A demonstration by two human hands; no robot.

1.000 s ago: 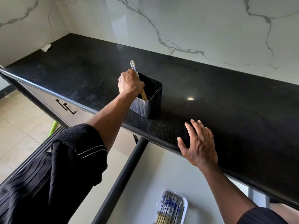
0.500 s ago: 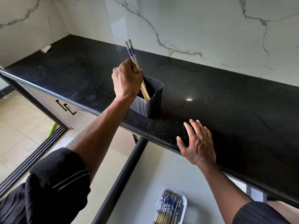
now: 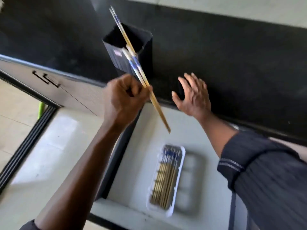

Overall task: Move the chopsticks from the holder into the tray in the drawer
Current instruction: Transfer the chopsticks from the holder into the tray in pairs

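black and gently ribbed, the holder (image 3: 116,63) stands upright near the front edge of the dark stone tabletop (image 3: 232,63), its open mouth showing only a dark inside. the left hand (image 3: 124,98) is just in front of the holder and below it in the view, clenched in a fist around a few chopsticks (image 3: 158,110); motion blur hides the exact count. these chopsticks slant across the holder's front wall, their blue-and-white patterned ends rising past its rim towards the pale wall (image 3: 216,7) behind the holder, and their bare bamboo tips pointing down and away from the holder, over the open drawer (image 3: 207,130). the right hand (image 3: 193,97) lies to the right of the holder, released, its fingers straight and spread on the tabletop's edge, grasping nothing; a dark striped sleeve (image 3: 265,171) covers that arm. below the holder, well apart from it and down inside the pale drawer, a white tray (image 3: 182,151) lies lengthwise, and in it a row of chopsticks in the tray (image 3: 166,175) rests side by side, patterned ends towards the holder. left of the holder, a cabinet front carries dark handles (image 3: 46,78), with beige floor tiles (image 3: 15,113) further left.
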